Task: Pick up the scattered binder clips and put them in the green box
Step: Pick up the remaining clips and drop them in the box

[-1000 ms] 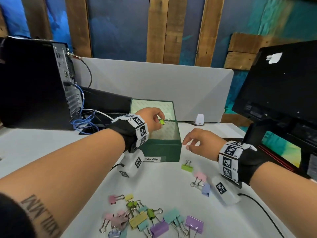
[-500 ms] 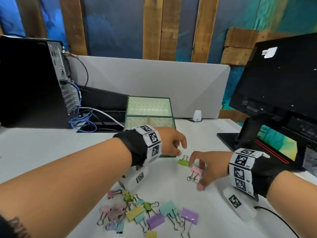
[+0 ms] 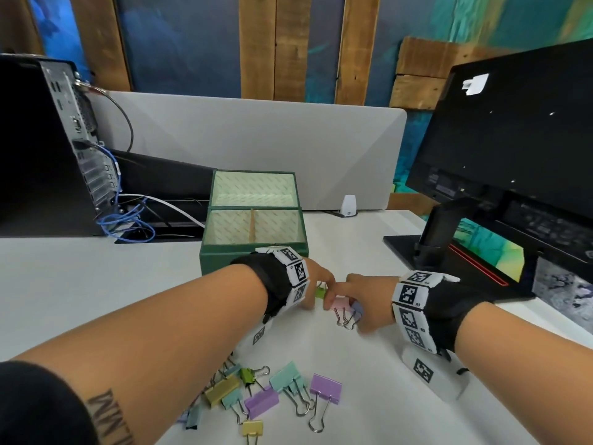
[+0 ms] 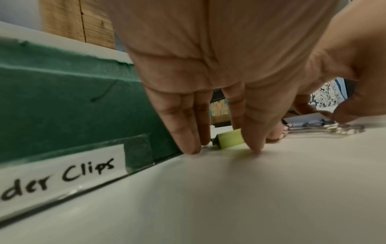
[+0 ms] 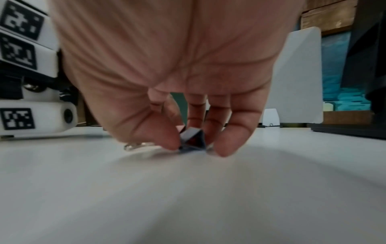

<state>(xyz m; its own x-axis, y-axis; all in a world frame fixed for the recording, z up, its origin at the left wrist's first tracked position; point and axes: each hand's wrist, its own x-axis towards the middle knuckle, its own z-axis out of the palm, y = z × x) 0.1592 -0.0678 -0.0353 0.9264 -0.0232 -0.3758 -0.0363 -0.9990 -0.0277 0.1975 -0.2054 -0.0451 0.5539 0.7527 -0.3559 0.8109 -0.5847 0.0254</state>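
The green box (image 3: 221, 261), labelled "Clips" (image 4: 83, 99), stands open mid-table. Just in front of it my left hand (image 3: 313, 293) has come down on a light green binder clip (image 3: 320, 293). Its straight fingertips (image 4: 253, 145) touch the table around that clip (image 4: 229, 138), and the thumb stays apart. My right hand (image 3: 348, 314) pinches a blue binder clip (image 3: 356, 309) between thumb and fingers on the table (image 5: 192, 138). A pink clip (image 3: 340, 304) lies against it. Several more coloured clips (image 3: 272, 390) lie in a pile nearer me.
A black computer tower (image 3: 41, 149) with blue cables (image 3: 125, 216) stands at the left. A monitor (image 3: 513, 139) on its stand (image 3: 439, 239) fills the right. A grey divider panel (image 3: 256, 130) and a small white device (image 3: 349, 205) sit behind the box.
My left hand has left the box opening, where it held a green clip, and dropped to the table. My right hand has lowered onto the pink and blue clips and closed.
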